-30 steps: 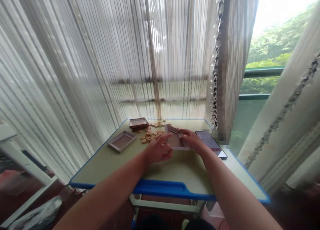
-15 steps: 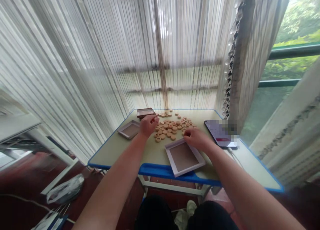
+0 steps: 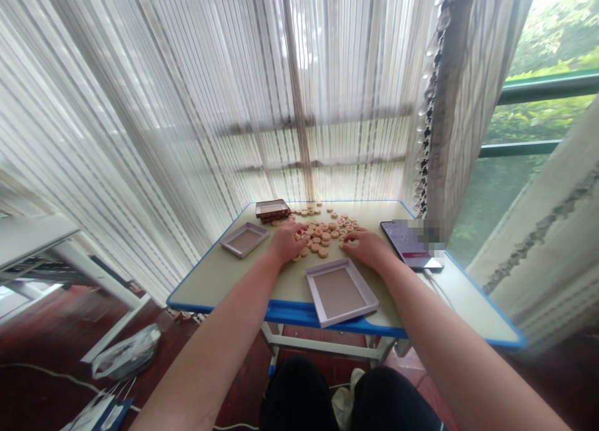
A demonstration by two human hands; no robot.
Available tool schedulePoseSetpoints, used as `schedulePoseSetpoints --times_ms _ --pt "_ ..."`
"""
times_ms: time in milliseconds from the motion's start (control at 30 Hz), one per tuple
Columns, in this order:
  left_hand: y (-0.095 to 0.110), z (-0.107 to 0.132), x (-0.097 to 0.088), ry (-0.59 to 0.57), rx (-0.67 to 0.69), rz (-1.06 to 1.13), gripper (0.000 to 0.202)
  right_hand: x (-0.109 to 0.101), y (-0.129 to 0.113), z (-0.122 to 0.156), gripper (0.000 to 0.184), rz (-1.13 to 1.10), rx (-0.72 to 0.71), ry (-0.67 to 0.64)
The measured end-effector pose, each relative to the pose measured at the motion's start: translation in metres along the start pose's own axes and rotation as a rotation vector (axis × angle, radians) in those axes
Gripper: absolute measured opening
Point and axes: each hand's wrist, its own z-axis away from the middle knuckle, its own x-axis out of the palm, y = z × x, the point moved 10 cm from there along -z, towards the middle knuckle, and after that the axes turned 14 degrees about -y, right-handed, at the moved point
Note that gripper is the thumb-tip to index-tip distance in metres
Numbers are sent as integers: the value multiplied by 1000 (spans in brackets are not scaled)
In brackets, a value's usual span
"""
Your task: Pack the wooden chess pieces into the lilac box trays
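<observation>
I'm seeing round tan wood-look discs [image 3: 325, 236] lying mostly flat, half-past-eleven from a pale-rimmed rectangular tray [image 3: 341, 292], marks unreadable; left hand [image 3: 285, 241] lying curled at nine, right hand [image 3: 367, 249] at three, can't tell if grasping.

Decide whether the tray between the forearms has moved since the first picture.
Yes, toward the table's blue front edge: the tray was beyond that edge, and now it overlaps it.
</observation>
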Motion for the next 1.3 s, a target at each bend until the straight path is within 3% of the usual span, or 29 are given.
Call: schedulePoseSetpoints --times_ms 167,300,467,700,1033,1167,1300 --pt "-5 1 -1 17 -32 3 29 4 -5 -3 28 -35 -22 -25" --pt "8 -2 4 -30 28 -3 38 5 -12 -5 22 -58 -70 -13" --pt "23 -6 19 -133 125 13 33 15 -13 -13 17 -74 -108 -81" --pt "8 -6 24 -163 5 80 32 10 -10 -14 14 -23 -104 -32" --pt "0 -8 19 -126 -4 72 20 14 -13 -13 23 12 -81 -57" --pt "5 -7 20 -145 15 58 19 6 -9 -12 26 -19 -46 4" --pt "7 -7 21 -164 3 43 20 1 -27 -11 32 -49 -195 81"
